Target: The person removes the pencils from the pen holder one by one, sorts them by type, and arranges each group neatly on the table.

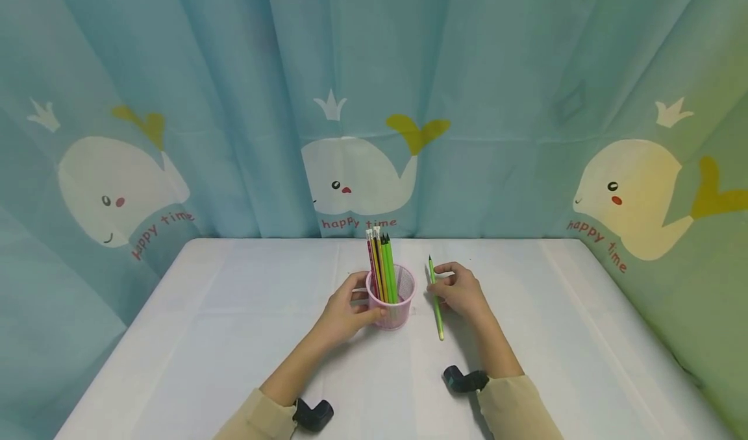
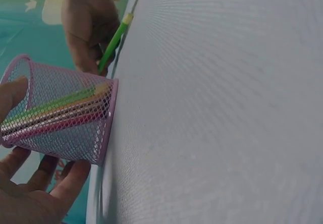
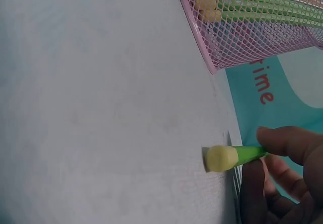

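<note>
A pink mesh pencil cup (image 1: 395, 318) stands upright on the table, with several pencils (image 1: 388, 268) leaning to its left side. Some are green with dark tips up; others show white eraser ends. My left hand (image 1: 343, 311) holds the cup from the left, thumb in front and fingers round the far side; the left wrist view shows this hand (image 2: 38, 196) against the mesh. To the right of the cup, my right hand (image 1: 461, 291) pinches a green pencil (image 1: 438, 321) between thumb and fingers. Its dark tip points away, and its yellowish end (image 3: 222, 158) is near the tabletop.
The white-covered table (image 1: 234, 336) ends at a blue-green curtain (image 1: 497, 57) printed with whales, hanging behind it and at both sides. Black wrist pieces (image 1: 465, 380) sit at both cuffs.
</note>
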Demonstrator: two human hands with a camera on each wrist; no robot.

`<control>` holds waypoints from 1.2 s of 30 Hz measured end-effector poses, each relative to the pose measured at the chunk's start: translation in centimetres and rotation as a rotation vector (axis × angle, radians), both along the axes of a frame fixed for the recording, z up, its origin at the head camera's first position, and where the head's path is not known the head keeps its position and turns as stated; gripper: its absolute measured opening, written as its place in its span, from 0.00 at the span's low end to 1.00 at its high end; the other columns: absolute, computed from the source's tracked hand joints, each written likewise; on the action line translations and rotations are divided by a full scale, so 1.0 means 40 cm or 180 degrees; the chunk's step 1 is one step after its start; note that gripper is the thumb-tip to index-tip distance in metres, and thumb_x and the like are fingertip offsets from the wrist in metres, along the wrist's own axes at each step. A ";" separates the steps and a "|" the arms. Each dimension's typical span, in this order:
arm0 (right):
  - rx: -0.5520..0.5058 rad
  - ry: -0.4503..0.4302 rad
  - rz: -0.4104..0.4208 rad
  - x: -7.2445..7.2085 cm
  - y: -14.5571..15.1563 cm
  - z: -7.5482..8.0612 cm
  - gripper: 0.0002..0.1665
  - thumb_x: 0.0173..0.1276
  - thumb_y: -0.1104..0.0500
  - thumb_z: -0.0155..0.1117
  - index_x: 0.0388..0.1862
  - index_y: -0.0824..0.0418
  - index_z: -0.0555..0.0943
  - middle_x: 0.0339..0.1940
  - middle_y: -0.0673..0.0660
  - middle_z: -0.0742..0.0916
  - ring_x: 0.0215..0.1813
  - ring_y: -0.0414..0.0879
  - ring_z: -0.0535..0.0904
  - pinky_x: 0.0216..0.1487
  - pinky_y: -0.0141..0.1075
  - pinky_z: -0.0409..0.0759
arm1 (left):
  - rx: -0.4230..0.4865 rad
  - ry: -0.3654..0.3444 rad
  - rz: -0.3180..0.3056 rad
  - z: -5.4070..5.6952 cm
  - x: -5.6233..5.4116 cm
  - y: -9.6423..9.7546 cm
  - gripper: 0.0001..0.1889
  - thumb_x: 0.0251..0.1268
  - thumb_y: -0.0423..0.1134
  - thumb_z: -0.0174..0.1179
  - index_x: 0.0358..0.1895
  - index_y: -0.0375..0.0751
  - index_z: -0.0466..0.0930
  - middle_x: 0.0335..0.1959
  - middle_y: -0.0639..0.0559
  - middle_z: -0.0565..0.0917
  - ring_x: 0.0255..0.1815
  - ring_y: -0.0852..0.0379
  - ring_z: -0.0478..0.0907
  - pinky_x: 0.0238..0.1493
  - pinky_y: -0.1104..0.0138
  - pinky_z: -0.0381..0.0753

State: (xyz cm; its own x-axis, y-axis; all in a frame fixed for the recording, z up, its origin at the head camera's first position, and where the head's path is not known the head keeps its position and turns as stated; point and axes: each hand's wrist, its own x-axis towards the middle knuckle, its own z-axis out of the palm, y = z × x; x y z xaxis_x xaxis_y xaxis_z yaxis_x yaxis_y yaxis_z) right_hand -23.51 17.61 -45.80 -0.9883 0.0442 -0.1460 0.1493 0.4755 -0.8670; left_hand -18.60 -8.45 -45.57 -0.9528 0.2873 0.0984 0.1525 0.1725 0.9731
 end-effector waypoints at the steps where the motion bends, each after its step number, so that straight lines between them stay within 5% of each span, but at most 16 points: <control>1: 0.0026 -0.0029 0.0005 0.001 -0.001 0.000 0.25 0.62 0.62 0.71 0.57 0.63 0.76 0.31 0.57 0.84 0.28 0.44 0.79 0.29 0.33 0.83 | -0.0003 0.0000 0.0002 0.000 0.000 0.000 0.37 0.56 0.32 0.73 0.69 0.40 0.66 0.61 0.37 0.75 0.62 0.37 0.76 0.61 0.53 0.81; 26: 0.0398 -0.0299 0.0028 0.004 0.000 0.009 0.27 0.60 0.58 0.74 0.57 0.61 0.77 0.38 0.59 0.85 0.30 0.46 0.82 0.31 0.35 0.86 | -0.0077 0.0013 -0.0003 -0.003 -0.003 0.000 0.37 0.57 0.32 0.72 0.69 0.40 0.65 0.62 0.38 0.75 0.62 0.38 0.76 0.61 0.52 0.81; 36: 0.0153 0.0347 0.0191 0.018 -0.010 0.060 0.23 0.67 0.54 0.68 0.57 0.62 0.78 0.42 0.61 0.86 0.34 0.49 0.84 0.34 0.37 0.87 | -0.0040 -0.0031 0.0005 -0.002 -0.002 0.001 0.37 0.56 0.31 0.72 0.70 0.40 0.65 0.62 0.38 0.75 0.62 0.39 0.76 0.61 0.53 0.81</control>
State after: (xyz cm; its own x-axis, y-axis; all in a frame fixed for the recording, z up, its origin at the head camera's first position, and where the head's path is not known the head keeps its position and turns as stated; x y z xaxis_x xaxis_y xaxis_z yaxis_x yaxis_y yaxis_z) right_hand -22.81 17.21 -43.42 -0.9993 -0.0112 -0.0366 0.0254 0.5222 -0.8525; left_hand -18.66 -8.40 -45.64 -0.9542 0.2868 0.0856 0.1428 0.1849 0.9723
